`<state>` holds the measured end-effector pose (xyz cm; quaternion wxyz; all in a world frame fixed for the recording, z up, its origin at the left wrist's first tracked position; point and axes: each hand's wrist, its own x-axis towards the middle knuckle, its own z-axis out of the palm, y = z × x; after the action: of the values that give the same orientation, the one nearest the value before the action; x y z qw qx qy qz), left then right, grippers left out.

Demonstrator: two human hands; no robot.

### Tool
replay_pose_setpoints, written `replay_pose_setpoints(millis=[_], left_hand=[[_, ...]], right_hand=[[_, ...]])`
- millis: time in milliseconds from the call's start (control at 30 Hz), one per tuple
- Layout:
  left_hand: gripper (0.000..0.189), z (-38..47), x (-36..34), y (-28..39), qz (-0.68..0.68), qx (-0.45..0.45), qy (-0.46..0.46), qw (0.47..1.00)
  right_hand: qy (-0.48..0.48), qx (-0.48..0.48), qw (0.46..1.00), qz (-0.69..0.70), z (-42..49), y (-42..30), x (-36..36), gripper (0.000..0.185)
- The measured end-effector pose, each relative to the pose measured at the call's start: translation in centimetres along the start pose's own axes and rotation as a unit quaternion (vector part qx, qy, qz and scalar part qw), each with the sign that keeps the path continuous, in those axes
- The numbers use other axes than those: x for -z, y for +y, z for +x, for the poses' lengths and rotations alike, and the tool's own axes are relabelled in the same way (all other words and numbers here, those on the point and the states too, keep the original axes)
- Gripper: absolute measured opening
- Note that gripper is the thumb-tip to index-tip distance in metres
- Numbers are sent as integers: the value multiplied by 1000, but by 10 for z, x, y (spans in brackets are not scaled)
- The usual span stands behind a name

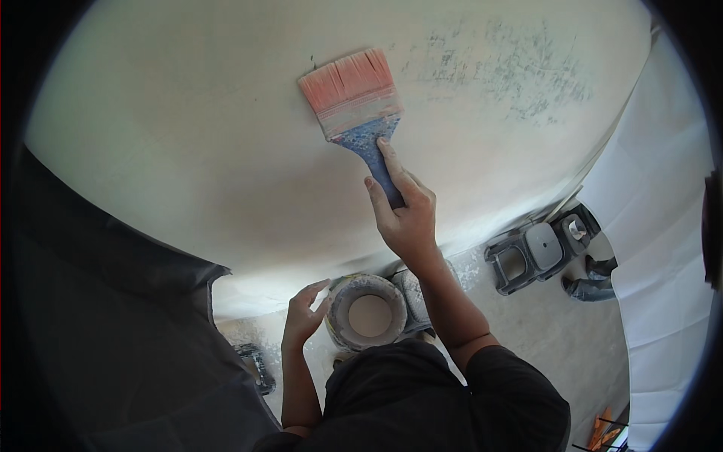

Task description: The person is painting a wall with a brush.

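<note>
My right hand (408, 212) grips the blue handle of a wide flat paintbrush (361, 104). Its bristles are pink-red and its ferrule is smeared with a pale coating. The brush lies over the pale wall (254, 141); whether the bristles press on it I cannot tell. Empty, with fingers apart, my left hand (308, 313) hangs low beside the rim of a bucket (395, 294). Pale, off-white liquid (370, 316) shows inside that bucket, whose rim is crusted with dried splashes. Dark scuffed patches (525, 73) mark the wall at upper right.
Behind the bucket sits a splattered stool (415, 294). More plastic stools (543, 246) stand along the wall's foot at right, near another person's legs (593, 282). A dark sheet (124, 294) hangs at left, a white one (666, 226) at right. Pale spatters cover parts of the floor (565, 339).
</note>
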<state>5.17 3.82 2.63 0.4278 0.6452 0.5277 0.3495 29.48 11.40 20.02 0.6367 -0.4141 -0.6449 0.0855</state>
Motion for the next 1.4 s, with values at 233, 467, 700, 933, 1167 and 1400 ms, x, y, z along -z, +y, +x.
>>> replay_pose_setpoints(millis=[233,467,700,933,1167,1400], left_hand=[[43,-26,9,-2,34,23,7,999],[43,-26,6,8,10,12,25,1000],[42,-27,2,20,30,15,-15,999],[45,-30,4,15,23,4,-18,1000],[44,-40,5,4,18,19,-11,1000],[42,-43,3,-4,-9,36,-20,999]], right_hand=[[-54,-66,996,12,-4,5,-25,61],[-76,-102,992,7,-8,2,-20,61],[-51,-87,995,18,-34,19,-21,56],[-74,-132,989,4,-46,22,-23,54],[-103,-190,976,-27,-104,32,-15,53],[9,-77,997,6,-35,-1,2,55]])
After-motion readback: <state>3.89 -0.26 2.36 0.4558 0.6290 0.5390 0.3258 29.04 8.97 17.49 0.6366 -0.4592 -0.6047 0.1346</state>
